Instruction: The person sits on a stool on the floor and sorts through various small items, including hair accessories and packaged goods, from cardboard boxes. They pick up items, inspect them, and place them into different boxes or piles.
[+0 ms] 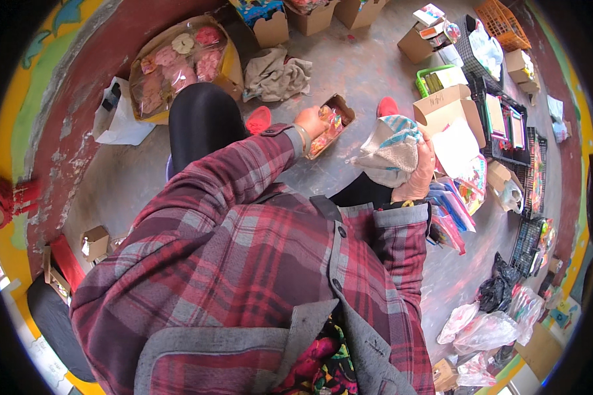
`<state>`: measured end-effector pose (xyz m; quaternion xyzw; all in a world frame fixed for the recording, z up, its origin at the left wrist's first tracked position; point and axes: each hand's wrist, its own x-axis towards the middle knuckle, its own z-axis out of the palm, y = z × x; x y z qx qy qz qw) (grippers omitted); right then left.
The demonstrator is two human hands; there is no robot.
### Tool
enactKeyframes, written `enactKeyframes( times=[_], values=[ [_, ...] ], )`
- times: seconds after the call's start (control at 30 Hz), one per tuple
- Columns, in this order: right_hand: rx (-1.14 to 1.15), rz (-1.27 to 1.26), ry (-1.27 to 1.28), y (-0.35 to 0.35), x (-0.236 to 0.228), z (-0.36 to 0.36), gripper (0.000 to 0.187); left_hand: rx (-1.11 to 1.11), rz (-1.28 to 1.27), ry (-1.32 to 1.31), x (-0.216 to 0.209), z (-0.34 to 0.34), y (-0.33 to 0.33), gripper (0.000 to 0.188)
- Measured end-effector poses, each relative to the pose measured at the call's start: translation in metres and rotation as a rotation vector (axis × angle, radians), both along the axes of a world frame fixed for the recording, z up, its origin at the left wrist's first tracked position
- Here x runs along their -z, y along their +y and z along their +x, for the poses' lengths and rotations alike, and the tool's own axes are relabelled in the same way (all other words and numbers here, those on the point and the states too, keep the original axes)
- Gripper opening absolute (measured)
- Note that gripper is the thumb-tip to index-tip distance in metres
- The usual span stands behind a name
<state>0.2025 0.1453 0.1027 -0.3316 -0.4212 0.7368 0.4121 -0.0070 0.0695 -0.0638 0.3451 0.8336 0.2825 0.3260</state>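
Note:
My right hand (423, 163) is closed round a bunched white cloth (385, 150) with blue stripes, held above the floor near my right knee. My left hand (310, 123) reaches forward to a small open cardboard box (344, 113). Its fingers bend over the box's left side, against the packets. Inside lie colourful red and orange packets (327, 131). The fingertips are partly hidden among them. Just beyond my left hand a crumpled grey-beige cloth (277, 76) rests on the floor.
To the left stands a large carton (234, 69) with pink items under clear plastic, beside a white bag (122, 112). On the right are an open cardboard box (441, 112), a green basket (423, 82), black crates (537, 174) and plastic bags (487, 329). More boxes (270, 29) line the far side.

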Motion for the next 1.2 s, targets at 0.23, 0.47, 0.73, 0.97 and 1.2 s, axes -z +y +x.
enactKeyframes(
  times=[0.23, 0.47, 0.73, 0.97, 1.2],
  values=[
    [-0.027, -0.071, 0.023, 0.006, 0.003, -0.007, 0.034, 0.031, -0.147, -0.024, 0.045, 0.006, 0.025, 0.038],
    [-0.02, -0.142, 0.027, 0.009, 0.006, -0.013, 0.033, 0.077, -0.181, -0.039, 0.071, 0.011, 0.041, 0.036],
    [-0.039, -0.149, -0.033, 0.009, 0.005, -0.018, 0.034, -0.041, 0.03, -0.049, 0.058, 0.019, 0.061, 0.038],
    [-0.037, -0.124, -0.029, 0.005, 0.002, -0.017, 0.033, -0.097, -0.018, -0.044, 0.019, -0.007, 0.044, 0.034],
    [-0.056, -0.125, -0.031, 0.006, 0.002, -0.019, 0.033, 0.256, -0.188, 0.086, 0.052, 0.007, 0.011, 0.032]
  ],
)
